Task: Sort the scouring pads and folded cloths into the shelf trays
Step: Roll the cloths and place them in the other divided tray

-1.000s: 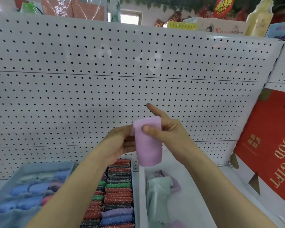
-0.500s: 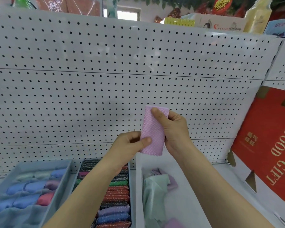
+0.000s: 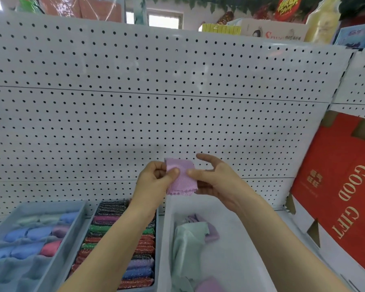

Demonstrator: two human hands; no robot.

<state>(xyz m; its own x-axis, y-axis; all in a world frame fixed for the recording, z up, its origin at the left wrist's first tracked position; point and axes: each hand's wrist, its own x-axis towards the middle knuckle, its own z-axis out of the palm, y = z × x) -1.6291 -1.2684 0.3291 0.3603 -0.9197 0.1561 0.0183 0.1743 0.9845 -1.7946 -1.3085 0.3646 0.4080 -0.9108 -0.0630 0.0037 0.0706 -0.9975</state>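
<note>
We hold a pink cloth in the air in front of the white perforated pegboard, above the far end of the white tray. The cloth is thin, with a fine waffle weave and a scalloped lower hem. Our left hand pinches its left edge between thumb and curled fingers. Our right hand grips its right side, thumb on the front and index finger raised above. Half a second ago the cloth stood as a tall narrow strip, higher up. Now it is lower, shorter and nearly square, and the left hand has come up to its edge. Below, loose mint and lilac cloths lie crumpled in the white tray. To its left, glittery scouring pads are stacked in rows, and further left soft rolled cloths fill a grey tray.
</note>
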